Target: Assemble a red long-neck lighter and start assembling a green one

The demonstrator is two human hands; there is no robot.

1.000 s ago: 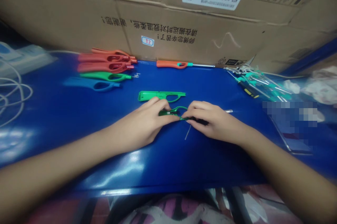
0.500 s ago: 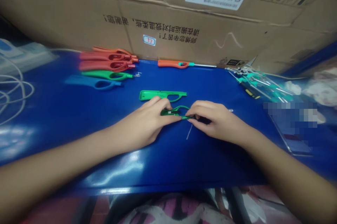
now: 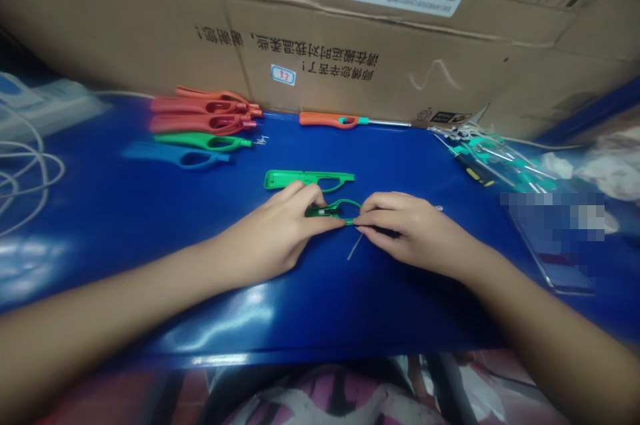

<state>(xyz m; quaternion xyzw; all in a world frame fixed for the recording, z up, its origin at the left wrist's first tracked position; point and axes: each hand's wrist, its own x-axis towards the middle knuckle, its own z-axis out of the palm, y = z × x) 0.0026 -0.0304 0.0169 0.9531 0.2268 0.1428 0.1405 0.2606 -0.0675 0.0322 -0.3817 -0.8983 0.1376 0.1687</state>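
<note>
My left hand [image 3: 280, 232] lies curled on the blue table [image 3: 325, 292], its fingers pressing down on a green lighter shell half [image 3: 330, 210]. From the right, my right hand [image 3: 410, 228] meets it, fingers pinched on the shell's front end and on a thin metal tube whose tip [image 3: 439, 208] pokes out behind the hand. A thin white wire [image 3: 354, 246] trails from the pinch toward me. A second green shell half [image 3: 307, 179] lies just beyond my left fingers.
Orange, green and blue lighter shells [image 3: 203, 125] lie in a row at the back left. An assembled orange lighter [image 3: 345, 121] rests against the big cardboard box [image 3: 320, 32]. Metal tubes with teal parts [image 3: 493, 158] pile at the right. White cable [image 3: 25, 178] coils at the left.
My right hand has shifted slightly left, closing on the green shell, and the white wire has swung a little leftward. My left hand has stayed put.
</note>
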